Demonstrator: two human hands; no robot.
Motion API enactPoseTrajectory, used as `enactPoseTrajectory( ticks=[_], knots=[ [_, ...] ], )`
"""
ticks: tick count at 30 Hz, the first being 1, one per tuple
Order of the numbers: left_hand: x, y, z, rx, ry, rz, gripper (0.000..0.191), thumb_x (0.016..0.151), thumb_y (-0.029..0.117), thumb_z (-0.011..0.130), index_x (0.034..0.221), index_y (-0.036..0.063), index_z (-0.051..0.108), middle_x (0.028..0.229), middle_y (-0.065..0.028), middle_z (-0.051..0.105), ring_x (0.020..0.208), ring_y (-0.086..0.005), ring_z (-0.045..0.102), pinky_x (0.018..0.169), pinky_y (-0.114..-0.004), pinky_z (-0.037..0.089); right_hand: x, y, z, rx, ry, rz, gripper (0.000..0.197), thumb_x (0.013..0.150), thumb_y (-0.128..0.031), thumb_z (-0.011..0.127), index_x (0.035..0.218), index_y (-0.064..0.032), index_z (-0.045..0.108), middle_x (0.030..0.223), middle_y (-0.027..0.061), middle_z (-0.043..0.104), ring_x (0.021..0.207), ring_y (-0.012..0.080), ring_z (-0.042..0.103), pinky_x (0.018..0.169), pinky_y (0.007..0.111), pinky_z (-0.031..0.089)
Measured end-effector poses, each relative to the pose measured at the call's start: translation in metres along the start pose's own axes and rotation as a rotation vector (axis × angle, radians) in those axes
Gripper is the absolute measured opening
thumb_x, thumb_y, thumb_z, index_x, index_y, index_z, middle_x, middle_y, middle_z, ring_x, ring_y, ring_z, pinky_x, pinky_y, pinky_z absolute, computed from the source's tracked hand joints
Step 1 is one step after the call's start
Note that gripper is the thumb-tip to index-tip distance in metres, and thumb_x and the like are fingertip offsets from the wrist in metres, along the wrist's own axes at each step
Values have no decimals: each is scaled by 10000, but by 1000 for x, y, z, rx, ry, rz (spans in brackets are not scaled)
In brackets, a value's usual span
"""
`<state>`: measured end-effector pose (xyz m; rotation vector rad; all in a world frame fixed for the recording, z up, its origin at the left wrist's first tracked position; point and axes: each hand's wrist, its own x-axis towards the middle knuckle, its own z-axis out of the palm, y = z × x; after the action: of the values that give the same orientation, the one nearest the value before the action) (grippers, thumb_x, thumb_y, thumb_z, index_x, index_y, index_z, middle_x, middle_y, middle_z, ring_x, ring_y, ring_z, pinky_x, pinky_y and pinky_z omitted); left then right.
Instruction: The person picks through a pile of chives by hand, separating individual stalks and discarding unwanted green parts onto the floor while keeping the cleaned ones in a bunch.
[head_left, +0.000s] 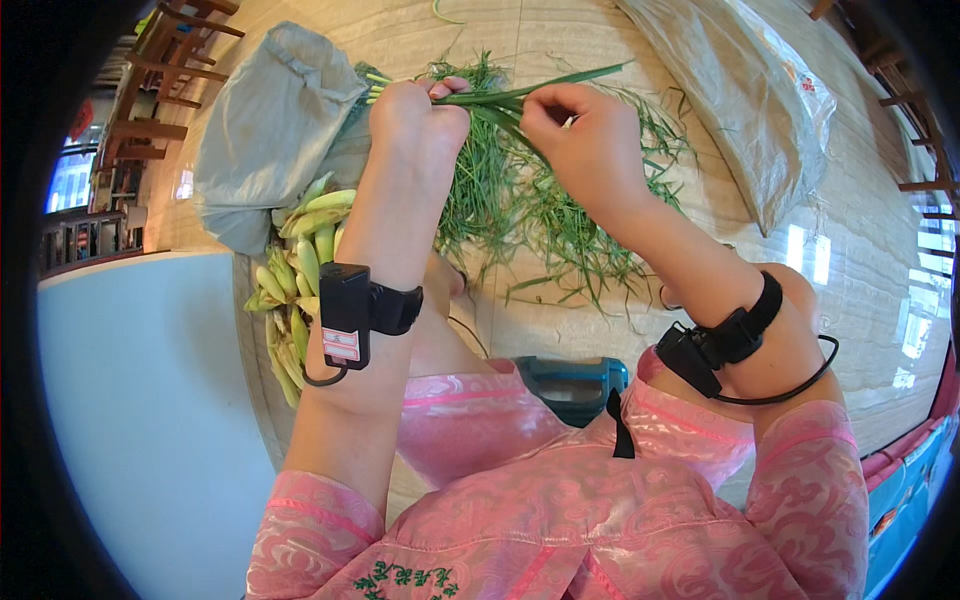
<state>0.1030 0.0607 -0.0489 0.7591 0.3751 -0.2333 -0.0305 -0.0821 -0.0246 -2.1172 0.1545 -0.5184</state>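
Note:
My left hand (420, 109) is closed around a small bunch of garlic chives (491, 97). The pale stem ends stick out on its left side, and the long flat green leaves run to the right. At those leaves my right hand (589, 139) has its thumb and fingertips pinched together. Below both hands, a pile of loose chives (472, 187) lies on the tiled floor, its leaves mostly lengthwise. To its right spreads a looser, tangled heap of green leaves (581, 225), partly hidden by my right hand and forearm.
Ears of corn in husks (307, 259) lie left, partly behind my left forearm. A grey woven sack (274, 127) stands beyond them; another sack (739, 105) lies flat at right. A blue plastic stool (577, 390) shows between my legs. A pale panel (142, 405) fills the lower left.

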Motion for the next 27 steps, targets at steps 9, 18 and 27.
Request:
enactPoseTrajectory(
  ticks=[9, 18, 27],
  knots=[
    [-72, 46, 12, 1415, -430, 858, 63, 783, -22, 492, 747, -66, 521, 692, -40, 468, 651, -121, 454, 589, -248, 371, 11, 55, -26, 227, 102, 569, 209, 806, -138, 614, 976, -25, 657, 802, 4, 581, 721, 89, 506, 687, 220, 394],
    [-71, 61, 8, 1465, -479, 803, 75, 757, -10, 551, 761, -84, 563, 706, -47, 504, 632, -98, 461, 542, -225, 361, -6, 50, -5, 156, -177, 54, 284, 887, -185, 525, 1118, -29, 577, 892, 41, 576, 689, 95, 516, 624, 234, 428],
    [-90, 55, 19, 1670, -602, 1042, 51, 745, -67, 527, 778, -69, 566, 768, -70, 511, 732, -113, 515, 620, -199, 396, -21, 17, 11, 351, -367, 280, 284, 832, -186, 575, 1041, 4, 601, 657, 96, 595, 571, 166, 543, 570, 287, 442]
  ],
)
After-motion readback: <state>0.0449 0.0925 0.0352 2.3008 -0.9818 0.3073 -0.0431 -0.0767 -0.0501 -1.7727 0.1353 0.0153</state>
